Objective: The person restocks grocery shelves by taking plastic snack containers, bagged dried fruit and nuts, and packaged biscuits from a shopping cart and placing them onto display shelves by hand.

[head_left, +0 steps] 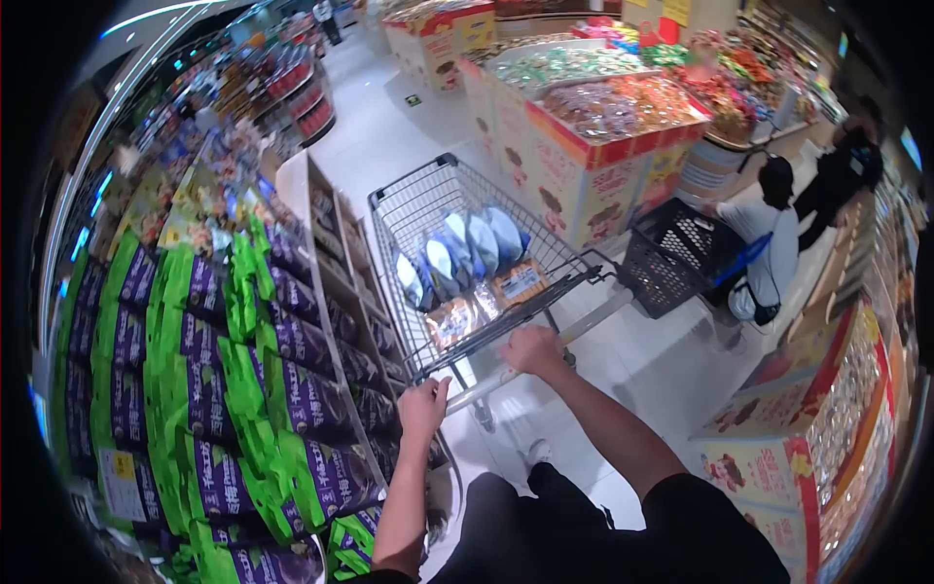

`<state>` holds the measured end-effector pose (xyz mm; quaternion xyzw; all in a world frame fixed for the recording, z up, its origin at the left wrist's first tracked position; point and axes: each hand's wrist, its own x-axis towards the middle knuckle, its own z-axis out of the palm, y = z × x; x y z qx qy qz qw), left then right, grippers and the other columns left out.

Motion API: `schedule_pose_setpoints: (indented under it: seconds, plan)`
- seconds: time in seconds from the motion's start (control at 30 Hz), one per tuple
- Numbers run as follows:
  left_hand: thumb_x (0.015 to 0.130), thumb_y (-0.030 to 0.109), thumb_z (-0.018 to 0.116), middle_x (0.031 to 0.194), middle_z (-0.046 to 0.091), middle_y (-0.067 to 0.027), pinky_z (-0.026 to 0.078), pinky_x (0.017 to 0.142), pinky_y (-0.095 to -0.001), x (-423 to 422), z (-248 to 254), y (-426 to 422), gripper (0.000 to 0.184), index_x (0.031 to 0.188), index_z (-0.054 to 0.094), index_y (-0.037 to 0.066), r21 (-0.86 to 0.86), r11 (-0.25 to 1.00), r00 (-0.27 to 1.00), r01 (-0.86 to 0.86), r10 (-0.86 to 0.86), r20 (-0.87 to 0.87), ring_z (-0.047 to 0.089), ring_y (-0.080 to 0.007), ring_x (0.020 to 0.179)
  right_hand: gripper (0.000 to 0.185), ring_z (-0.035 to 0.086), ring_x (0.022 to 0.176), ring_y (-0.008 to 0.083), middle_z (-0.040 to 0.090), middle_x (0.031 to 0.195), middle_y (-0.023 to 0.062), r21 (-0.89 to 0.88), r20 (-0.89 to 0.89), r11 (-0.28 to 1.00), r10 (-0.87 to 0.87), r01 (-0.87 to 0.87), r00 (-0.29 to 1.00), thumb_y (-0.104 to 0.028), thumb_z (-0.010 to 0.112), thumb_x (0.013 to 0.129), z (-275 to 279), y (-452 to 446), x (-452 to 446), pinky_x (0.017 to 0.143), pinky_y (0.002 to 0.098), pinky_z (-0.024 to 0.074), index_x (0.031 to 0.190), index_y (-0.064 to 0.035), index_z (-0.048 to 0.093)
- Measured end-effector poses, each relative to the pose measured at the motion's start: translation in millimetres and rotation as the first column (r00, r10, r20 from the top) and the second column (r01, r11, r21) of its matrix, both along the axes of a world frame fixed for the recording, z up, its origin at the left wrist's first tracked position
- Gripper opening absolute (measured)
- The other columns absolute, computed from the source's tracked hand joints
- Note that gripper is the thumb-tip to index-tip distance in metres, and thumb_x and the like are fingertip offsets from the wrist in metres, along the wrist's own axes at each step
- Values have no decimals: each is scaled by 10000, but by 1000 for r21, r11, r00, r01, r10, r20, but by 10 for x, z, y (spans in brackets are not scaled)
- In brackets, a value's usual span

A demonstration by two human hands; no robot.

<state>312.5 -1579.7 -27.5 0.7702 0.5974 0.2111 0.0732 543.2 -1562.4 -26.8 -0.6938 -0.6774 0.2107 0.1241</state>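
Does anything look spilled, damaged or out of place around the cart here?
Nothing clearly stands out. The left hand and right hand are on the handle of the cart, blue-and-white bags sit inside it, and no spill shows on the visible floor.

Your cart [416, 185] looks like metal wire, the packets [484, 241] inside glossy plastic, the floor [365, 92] smooth and shiny.

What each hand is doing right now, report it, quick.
Left hand: closed, holding the cart handle near its left end.
Right hand: closed, holding the same handle farther right.
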Motion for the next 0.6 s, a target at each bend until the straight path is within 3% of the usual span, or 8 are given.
schedule_pose_setpoints:
  seconds: [0.07,0.37,0.6]
  plan:
    - [806,349,577,536,561,-153,453,518,-430,52,41,264,358,614,598,48,12,999,999,-34,34,-10,568,-346,530,370,630,803,302,647,845,154,-71,5,997,-25,25,1000,-344,460,745,51,342,57,730,408,489,814,-47,670]
    - [806,382,568,569,571,-154,457,552,-422,33,292,1521,376,644,615,45,-16,991,990,-134,134,38,572,-343,559,386,619,774,340,637,763,178,53,55,998,33,-36,998,-346,428,757,123,1725,-39,706,430,478,754,-47,672]
    - [852,401,485,566,580,-140,457,527,-411,-49,267,2497,436,601,616,69,90,989,993,-118,120,-21,579,-318,541,329,607,711,360,622,710,178,63,50,996,66,-69,997,-336,471,725,256,2721,-141,664,439,475,715,-75,671]
